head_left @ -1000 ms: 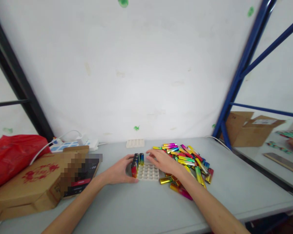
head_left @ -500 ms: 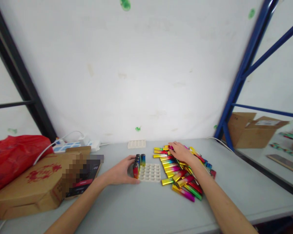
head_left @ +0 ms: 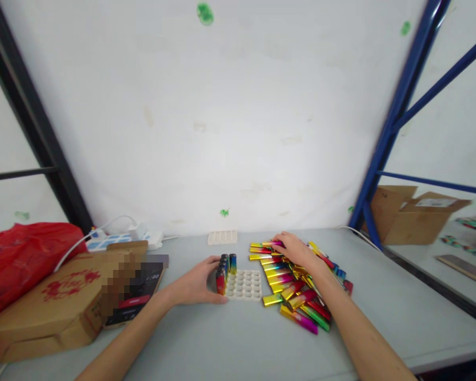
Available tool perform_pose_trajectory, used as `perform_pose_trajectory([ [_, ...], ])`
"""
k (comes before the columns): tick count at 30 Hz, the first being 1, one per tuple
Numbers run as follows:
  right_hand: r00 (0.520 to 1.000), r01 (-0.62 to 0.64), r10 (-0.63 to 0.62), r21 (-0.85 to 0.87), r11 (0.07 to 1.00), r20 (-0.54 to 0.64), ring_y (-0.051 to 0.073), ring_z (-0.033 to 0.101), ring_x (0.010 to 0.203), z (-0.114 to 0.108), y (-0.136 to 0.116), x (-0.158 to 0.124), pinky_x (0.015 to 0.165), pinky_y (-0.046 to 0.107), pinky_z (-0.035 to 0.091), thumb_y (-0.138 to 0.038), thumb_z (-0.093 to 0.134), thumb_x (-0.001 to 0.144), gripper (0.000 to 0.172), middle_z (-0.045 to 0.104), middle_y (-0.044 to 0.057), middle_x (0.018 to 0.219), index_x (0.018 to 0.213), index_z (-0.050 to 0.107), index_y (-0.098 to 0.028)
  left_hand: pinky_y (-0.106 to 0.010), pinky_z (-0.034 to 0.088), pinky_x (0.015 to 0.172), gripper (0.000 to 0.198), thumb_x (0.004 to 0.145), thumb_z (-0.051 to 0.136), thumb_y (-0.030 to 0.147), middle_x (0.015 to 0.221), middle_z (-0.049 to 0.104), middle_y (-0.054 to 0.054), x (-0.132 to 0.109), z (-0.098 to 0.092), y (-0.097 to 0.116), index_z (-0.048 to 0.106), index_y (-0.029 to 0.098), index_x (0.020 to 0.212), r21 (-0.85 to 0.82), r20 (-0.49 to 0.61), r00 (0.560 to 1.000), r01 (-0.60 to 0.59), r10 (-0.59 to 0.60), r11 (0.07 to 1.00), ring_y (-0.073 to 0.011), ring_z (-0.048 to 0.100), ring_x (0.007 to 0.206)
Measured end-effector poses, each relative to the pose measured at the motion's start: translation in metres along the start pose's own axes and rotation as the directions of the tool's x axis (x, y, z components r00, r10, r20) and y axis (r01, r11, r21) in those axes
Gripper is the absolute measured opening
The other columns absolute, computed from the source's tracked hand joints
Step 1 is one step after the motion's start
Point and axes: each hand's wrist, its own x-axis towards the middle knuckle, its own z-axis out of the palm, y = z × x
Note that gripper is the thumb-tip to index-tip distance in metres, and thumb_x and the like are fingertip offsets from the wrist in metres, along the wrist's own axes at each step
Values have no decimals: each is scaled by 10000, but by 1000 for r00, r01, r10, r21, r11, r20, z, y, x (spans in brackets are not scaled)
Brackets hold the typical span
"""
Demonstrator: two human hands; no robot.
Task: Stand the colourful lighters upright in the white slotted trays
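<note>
A white tray (head_left: 244, 286) with rows of round pits lies on the grey table. Along its left column and in the far row stand several shiny coloured tubes (head_left: 221, 281) with dark tops. My left hand (head_left: 200, 281) curves around the tray's left side, thumb at the near corner and fingers at the far one, steadying it. To the right is a loose pile of flat metallic tubes (head_left: 283, 278), gold fading into red, magenta, blue or green. My right hand (head_left: 295, 248) reaches over the pile's far part, its fingertips closed on the magenta end of one tube (head_left: 267, 244).
A second white pitted tray (head_left: 222, 237) lies near the wall. On the left are a cardboard box (head_left: 47, 301), a phone (head_left: 140, 291), a red bag (head_left: 27, 248) and a power strip (head_left: 154, 238). A blue frame post (head_left: 381, 153) rises at right, with an open carton (head_left: 416, 222) beyond.
My right hand's fingertips have shifted slightly left and closed more at the far end of the pile. My left hand and the tray stay put; the view tilts slightly.
</note>
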Motion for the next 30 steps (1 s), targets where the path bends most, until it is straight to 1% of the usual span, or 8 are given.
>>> perform_pose_trajectory([
  [8,999,-33,33,-1,999,-4,264,716,1062,-7,-9,-1,943,336,488,-342,580,1081,246,791,123,1130,1158,748,-179,-524,383,1285,964,661,921,577,1609,535,-155,0,-1,2,602,189,1484,4,7,1000,5,-5,1000,-428,512,1470],
  [11,995,-21,24,33,999,-96,261,727,1035,-9,-11,-1,925,337,495,-355,555,1086,261,800,111,1109,1184,738,-198,-520,379,1287,964,666,916,588,1603,540,-160,1,-2,3,603,178,1481,10,11,1000,1,-1,1000,-431,509,1472],
  [14,974,33,3,154,988,-225,254,735,988,-10,-19,-1,901,342,505,-389,499,1093,318,806,99,1091,1194,744,-212,-510,390,1283,951,662,918,585,1588,556,-155,1,-2,4,615,180,1467,3,10,1000,9,-9,1000,-434,516,1467],
  [17,939,35,82,330,943,-334,236,711,829,-7,-32,2,807,337,512,-481,548,1045,376,799,79,959,1198,753,-204,-505,387,1285,957,670,907,607,1592,547,-161,2,-2,3,609,170,1467,8,20,1000,11,-11,1000,-429,510,1472],
  [20,928,19,192,556,831,-319,211,638,696,1,-51,5,705,323,491,-609,638,950,451,727,33,768,1066,769,-194,-513,384,1284,958,678,898,630,1585,552,-161,3,-1,-1,603,173,1466,21,22,1000,-6,5,1000,-424,520,1460],
  [24,958,18,226,821,570,-177,198,646,735,12,-78,5,715,315,516,-749,635,888,549,679,22,770,844,684,-204,-517,390,1274,963,693,889,654,1568,561,-179,5,1,-5,594,162,1467,31,33,999,-32,31,999,-413,543,1436],
  [27,986,-33,166,936,351,-27,187,667,751,17,-94,0,714,311,547,-773,635,887,557,671,13,812,902,636,-216,-503,383,1278,958,714,883,640,1577,549,-177,6,1,-5,574,163,1485,23,48,998,-49,48,999,-392,535,1446],
  [30,997,-66,48,967,248,55,139,575,616,17,-108,-7,599,269,499,-751,657,895,522,568,-44,715,955,594,-236,-486,379,1281,947,721,875,631,1576,544,-177,7,1,-4,579,147,1479,29,70,997,-47,44,998,-386,535,1443],
])
